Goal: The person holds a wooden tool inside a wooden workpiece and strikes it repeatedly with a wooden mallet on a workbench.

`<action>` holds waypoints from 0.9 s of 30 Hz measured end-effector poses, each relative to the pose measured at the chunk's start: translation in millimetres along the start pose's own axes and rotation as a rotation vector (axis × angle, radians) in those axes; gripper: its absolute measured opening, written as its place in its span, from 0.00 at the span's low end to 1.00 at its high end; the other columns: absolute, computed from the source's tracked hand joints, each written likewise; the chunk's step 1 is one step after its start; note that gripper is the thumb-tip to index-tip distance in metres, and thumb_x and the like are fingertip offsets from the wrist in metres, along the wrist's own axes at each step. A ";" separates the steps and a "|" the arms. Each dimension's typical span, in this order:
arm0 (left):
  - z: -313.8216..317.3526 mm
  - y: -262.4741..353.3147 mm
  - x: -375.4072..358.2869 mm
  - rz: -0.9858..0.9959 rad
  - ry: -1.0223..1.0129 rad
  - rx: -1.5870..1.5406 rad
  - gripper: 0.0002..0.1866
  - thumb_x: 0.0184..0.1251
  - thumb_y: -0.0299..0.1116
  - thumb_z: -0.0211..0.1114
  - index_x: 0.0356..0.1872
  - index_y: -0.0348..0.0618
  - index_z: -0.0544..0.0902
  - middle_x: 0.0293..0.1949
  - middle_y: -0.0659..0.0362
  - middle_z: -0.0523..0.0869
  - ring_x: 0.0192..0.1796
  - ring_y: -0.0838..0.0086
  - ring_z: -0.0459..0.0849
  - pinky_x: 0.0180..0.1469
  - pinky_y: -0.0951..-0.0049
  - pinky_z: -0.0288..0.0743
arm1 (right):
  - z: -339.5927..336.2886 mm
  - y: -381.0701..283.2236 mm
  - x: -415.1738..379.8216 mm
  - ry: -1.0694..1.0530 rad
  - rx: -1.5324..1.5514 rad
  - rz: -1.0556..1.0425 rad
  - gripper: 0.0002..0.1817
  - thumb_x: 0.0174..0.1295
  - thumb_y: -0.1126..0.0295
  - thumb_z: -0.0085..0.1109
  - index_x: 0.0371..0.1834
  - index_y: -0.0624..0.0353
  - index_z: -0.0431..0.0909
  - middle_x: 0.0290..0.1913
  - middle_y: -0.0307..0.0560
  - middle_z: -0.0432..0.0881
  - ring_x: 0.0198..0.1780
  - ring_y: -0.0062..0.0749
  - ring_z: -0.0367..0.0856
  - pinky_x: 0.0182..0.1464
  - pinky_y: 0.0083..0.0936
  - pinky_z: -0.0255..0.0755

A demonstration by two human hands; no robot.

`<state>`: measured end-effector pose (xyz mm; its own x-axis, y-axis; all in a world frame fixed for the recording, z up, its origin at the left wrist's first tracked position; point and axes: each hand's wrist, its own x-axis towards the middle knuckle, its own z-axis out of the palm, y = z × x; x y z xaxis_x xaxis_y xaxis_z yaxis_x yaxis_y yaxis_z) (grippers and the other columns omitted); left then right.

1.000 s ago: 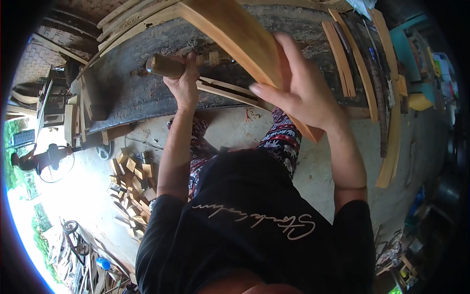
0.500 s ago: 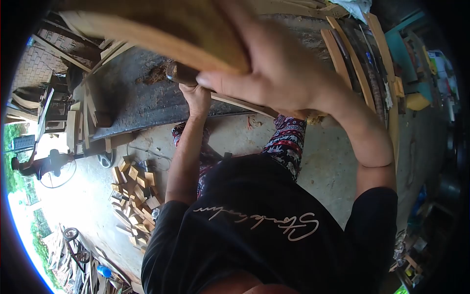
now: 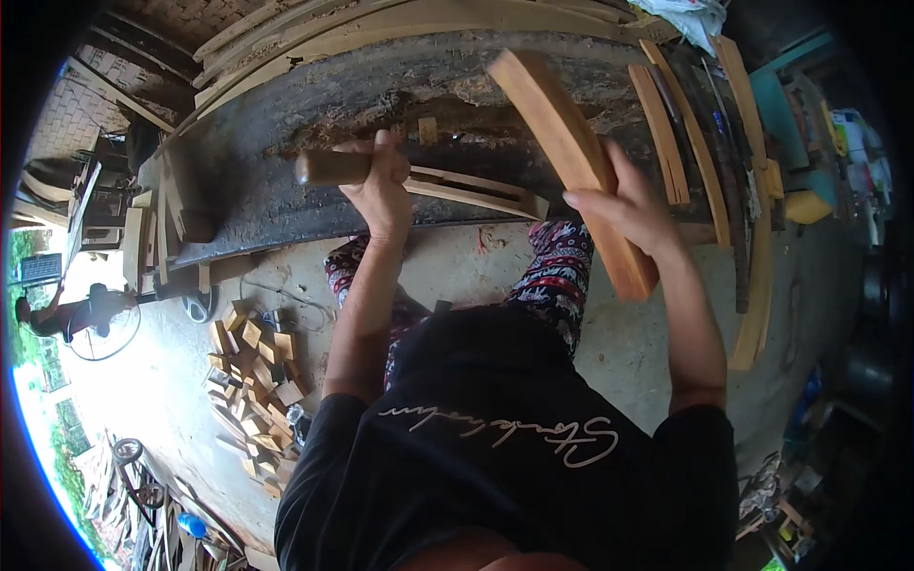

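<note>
My left hand point(image 3: 383, 186) is closed around the thick wooden handle of a chisel point(image 3: 328, 168); the handle's blunt end points left and the blade is hidden. Just right of that fist, a narrow wooden piece with long slots point(image 3: 476, 193) lies along the near side of the dark workbench point(image 3: 286, 214). In my right hand point(image 3: 633, 205) is a long, slightly curved wooden block point(image 3: 562, 143), held near its lower end. The block is tilted, its far end up and to the left over the bench, apart from the chisel.
Long wooden strips point(image 3: 705, 152) lie across the bench's right end, beside a bluish metal frame point(image 3: 781, 114). More curved boards point(image 3: 286, 48) line the far edge. On the floor at left sits a pile of cut wood blocks point(image 3: 262, 371), with a fan point(image 3: 100, 319) beyond it.
My right hand with the wooden block has moved away from the camera, down and to the right. My left hand has turned, so the chisel handle points further left.
</note>
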<state>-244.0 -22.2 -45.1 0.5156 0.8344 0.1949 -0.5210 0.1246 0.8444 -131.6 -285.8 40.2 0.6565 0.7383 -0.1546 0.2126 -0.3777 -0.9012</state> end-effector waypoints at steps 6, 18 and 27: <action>4.5 13.0 6.3 -0.008 -0.035 -0.074 0.12 0.68 0.21 0.64 0.35 0.45 0.67 0.22 0.63 0.70 0.19 0.83 0.64 0.21 0.78 0.59 | -3.5 48.0 -42.8 0.085 0.780 0.154 0.39 0.54 0.64 0.71 0.67 0.64 0.62 0.45 0.51 0.78 0.38 0.32 0.81 0.43 0.26 0.78; -4.9 -5.0 4.6 0.020 -0.050 0.212 0.12 0.67 0.21 0.66 0.36 0.44 0.69 0.26 0.64 0.73 0.22 0.84 0.71 0.23 0.79 0.66 | 54.1 118.9 -88.4 0.347 0.215 0.230 0.41 0.52 0.68 0.75 0.67 0.63 0.60 0.50 0.48 0.79 0.50 0.30 0.80 0.52 0.29 0.76; -11.2 -3.4 4.5 0.027 -0.069 0.123 0.13 0.65 0.18 0.66 0.34 0.44 0.70 0.26 0.65 0.74 0.24 0.84 0.71 0.24 0.80 0.66 | 64.2 118.4 -77.1 0.442 -0.150 0.208 0.38 0.63 0.60 0.67 0.70 0.63 0.57 0.46 0.62 0.83 0.48 0.47 0.85 0.48 0.38 0.76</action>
<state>-247.6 -12.9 -52.7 0.5501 0.7973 0.2483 -0.4501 0.0326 0.8924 -203.5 -351.5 -80.5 0.9326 0.3442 -0.1089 0.1253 -0.5915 -0.7965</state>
